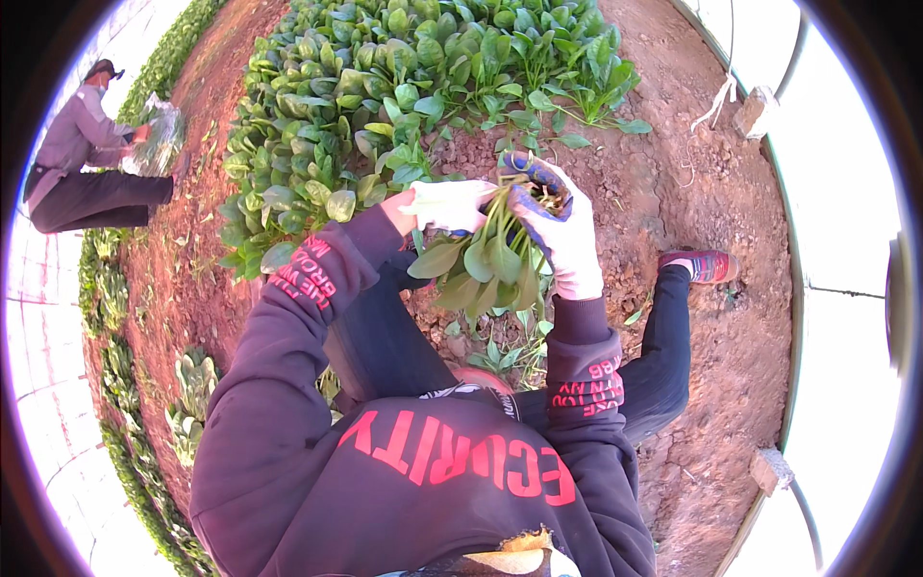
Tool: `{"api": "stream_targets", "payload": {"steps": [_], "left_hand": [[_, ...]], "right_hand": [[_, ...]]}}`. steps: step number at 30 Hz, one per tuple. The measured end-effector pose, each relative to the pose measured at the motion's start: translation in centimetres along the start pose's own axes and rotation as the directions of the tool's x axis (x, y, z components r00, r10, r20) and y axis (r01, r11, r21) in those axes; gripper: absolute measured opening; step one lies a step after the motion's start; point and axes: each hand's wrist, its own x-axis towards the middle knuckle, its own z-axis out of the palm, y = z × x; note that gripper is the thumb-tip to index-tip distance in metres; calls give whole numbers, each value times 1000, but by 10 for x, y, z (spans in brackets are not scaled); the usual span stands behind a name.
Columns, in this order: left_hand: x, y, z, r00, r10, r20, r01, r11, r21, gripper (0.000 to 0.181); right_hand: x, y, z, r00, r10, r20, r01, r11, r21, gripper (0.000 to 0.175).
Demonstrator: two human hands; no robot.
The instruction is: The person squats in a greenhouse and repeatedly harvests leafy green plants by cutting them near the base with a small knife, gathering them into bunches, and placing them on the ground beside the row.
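A bunch of leafy greens that look like spinach (pixel 497 263) hangs between my hands, leaves toward me and stem bases away. My right hand (pixel 570 227), in a white glove with a soiled blue palm, curls around the stems near their bases. My left hand (pixel 451 204), gloved alike, grips the bunch from the left at its stems; its fingertips are partly hidden. Under the bunch, loose leaves (pixel 508 357) lie on the soil between my legs. Just beyond my hands starts the bed of growing plants (pixel 346 130).
Reddish bare soil (pixel 714 346) runs along the right, bordered by pale sheeting and concrete blocks (pixel 771 470). At far left a crouching person (pixel 83 155) holds a clear plastic bag (pixel 155 137) of greens. Picked bunches (pixel 193 382) rest on the ground at left.
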Motion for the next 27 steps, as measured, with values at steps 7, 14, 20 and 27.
{"api": "stream_targets", "payload": {"steps": [7, 14, 20, 27], "left_hand": [[-64, 17, -47, 808, -43, -587, 292, 895, 337, 68], [-99, 16, 16, 406, 315, -858, 12, 937, 350, 124], [-133, -23, 56, -43, -188, -981, -483, 863, -145, 94], [-312, -69, 70, -60, -408, -911, -262, 887, -380, 71]], "right_hand": [[29, -2, -8, 916, -318, -245, 179, 871, -458, 29], [44, -43, 119, 807, -562, 179, 492, 473, -730, 29], [12, -35, 233, 919, -366, 143, 390, 895, -215, 31], [28, -17, 208, 907, -214, 362, 255, 964, -69, 55]]}}
